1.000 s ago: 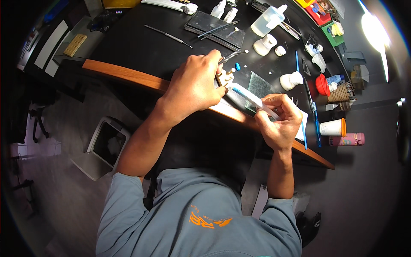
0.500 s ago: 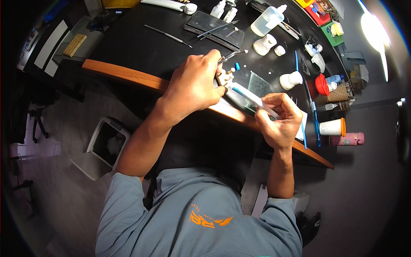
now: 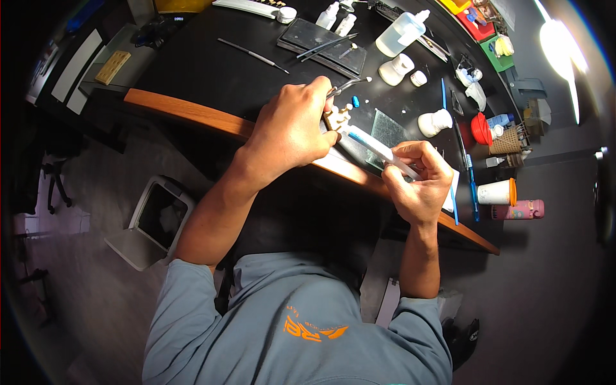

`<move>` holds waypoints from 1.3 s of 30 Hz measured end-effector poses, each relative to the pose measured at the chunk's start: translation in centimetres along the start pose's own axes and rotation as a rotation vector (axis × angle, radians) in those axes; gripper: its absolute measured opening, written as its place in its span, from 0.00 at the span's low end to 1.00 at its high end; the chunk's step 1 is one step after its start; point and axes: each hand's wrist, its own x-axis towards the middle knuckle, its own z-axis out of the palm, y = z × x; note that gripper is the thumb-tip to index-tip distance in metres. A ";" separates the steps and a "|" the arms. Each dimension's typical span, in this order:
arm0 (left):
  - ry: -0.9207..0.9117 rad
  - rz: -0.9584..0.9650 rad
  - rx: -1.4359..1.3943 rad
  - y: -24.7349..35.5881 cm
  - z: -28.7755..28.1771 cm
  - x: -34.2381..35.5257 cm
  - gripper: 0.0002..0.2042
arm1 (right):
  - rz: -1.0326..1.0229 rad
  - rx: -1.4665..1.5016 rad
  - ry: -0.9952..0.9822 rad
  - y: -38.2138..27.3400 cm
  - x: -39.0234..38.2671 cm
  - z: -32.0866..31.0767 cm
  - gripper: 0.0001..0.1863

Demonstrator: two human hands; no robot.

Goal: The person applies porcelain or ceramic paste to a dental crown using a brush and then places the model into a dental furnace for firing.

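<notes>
Right hand (image 3: 420, 183) grips white tube (image 3: 378, 149); left hand (image 3: 292, 128) alongside tip.

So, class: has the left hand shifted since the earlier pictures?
No. The left hand sits at the same spot beside the glass slab on the black table.

glass slab (image 3: 386, 130) on desk (image 3: 218, 83), bin (image 3: 154, 221) left

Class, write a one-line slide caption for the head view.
Left hand steadies a small tan model at the black desk's edge while right hand holds a white syringe-like tool.
</notes>
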 end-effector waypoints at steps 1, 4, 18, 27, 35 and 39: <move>-0.010 -0.014 0.000 0.2 -0.1 0.0 0.19 | 0.002 -0.001 0.003 0.1 0.0 0.0 0.09; -0.015 -0.024 0.008 0.6 -0.4 -0.1 0.19 | -0.007 -0.014 0.002 0.1 0.0 0.1 0.10; 0.010 0.009 -0.023 -0.1 0.2 -0.1 0.19 | 0.004 0.008 -0.027 0.2 0.2 -0.3 0.10; 0.012 -0.013 -0.002 0.1 -0.1 -0.4 0.19 | 0.008 0.016 -0.030 -0.1 0.1 0.0 0.10; -0.023 -0.009 -0.061 0.0 -0.3 -0.2 0.23 | -0.054 -0.135 -0.076 -1.1 0.4 -0.3 0.08; 0.000 -0.038 -0.059 -0.5 -0.7 -0.7 0.18 | -0.145 -0.018 -0.028 -1.0 0.8 1.2 0.10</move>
